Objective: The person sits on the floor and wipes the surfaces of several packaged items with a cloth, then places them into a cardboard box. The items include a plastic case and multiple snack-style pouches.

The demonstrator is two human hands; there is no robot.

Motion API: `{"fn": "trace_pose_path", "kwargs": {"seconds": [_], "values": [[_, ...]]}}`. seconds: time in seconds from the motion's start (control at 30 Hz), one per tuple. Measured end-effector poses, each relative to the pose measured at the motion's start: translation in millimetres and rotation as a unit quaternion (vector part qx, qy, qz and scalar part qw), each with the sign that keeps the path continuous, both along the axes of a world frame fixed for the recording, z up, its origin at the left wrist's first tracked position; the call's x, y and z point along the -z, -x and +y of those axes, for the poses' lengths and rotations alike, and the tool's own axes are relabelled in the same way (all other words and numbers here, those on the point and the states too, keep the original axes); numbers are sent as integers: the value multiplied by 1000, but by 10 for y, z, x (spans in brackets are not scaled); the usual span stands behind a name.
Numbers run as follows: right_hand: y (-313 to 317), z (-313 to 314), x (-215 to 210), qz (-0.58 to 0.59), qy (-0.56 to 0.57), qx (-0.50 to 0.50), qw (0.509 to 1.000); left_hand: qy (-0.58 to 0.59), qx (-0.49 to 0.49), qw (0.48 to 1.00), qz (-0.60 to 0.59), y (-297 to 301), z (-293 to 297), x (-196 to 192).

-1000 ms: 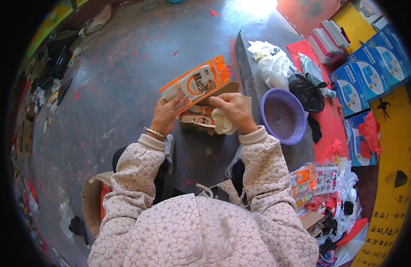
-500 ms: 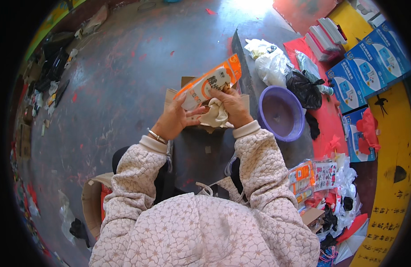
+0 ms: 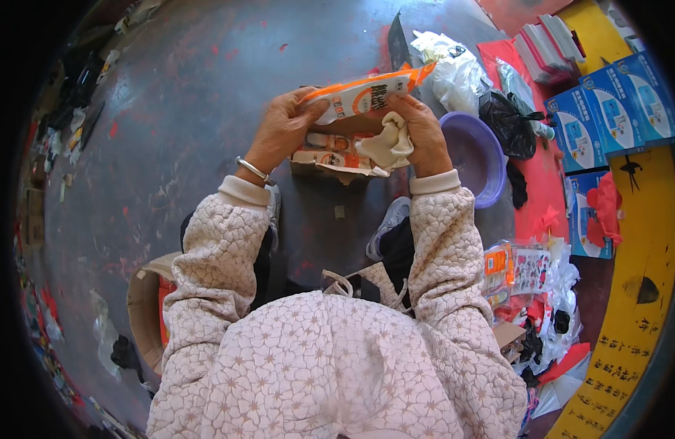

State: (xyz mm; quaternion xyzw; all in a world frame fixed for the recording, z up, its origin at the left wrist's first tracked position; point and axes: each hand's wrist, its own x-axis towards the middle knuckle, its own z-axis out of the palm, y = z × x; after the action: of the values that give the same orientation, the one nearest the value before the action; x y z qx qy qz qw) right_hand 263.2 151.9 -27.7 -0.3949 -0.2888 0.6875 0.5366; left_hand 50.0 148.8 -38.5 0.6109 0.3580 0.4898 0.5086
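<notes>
An orange-and-white plastic packet [image 3: 352, 100] is stretched between my hands above an open cardboard box [image 3: 330, 170]. My left hand [image 3: 280, 130] pinches the packet's left end between thumb and fingers. At its other end, my right hand [image 3: 424, 134] grips the packet with the thumb on its face. The same hand also keeps hold of a crumpled cream cloth [image 3: 391, 146], which hangs down from it over the box's right side. Inside the box lie several similar orange-and-white packets [image 3: 330, 150], partly hidden by the held one.
A purple basin [image 3: 491, 172] stands right of the box, beside white [image 3: 454, 77] and black plastic bags [image 3: 509, 124]. Blue boxes [image 3: 608, 110] lean along the right. Loose packaging [image 3: 531, 274] lies near my right elbow. Another carton [image 3: 144, 314] sits at my left side.
My left hand has gone from spread fingers to gripping the packet's left end. The packet now lies flatter, and my right hand has shifted right with the cloth, uncovering the box's contents.
</notes>
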Motion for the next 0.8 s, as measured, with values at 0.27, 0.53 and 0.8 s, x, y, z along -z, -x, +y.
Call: {"fn": "trace_pose_path", "kwargs": {"seconds": [0.27, 0.53, 0.8], "values": [[-264, 246, 313, 27, 118, 0, 993, 241, -85, 965, -55, 74, 78, -33], [-140, 588, 2108, 55, 330, 36, 942, 281, -107, 942, -146, 287, 142, -27], [169, 463, 2388, 20, 282, 7, 959, 306, -108, 939, -114, 321, 211, 38]]}}
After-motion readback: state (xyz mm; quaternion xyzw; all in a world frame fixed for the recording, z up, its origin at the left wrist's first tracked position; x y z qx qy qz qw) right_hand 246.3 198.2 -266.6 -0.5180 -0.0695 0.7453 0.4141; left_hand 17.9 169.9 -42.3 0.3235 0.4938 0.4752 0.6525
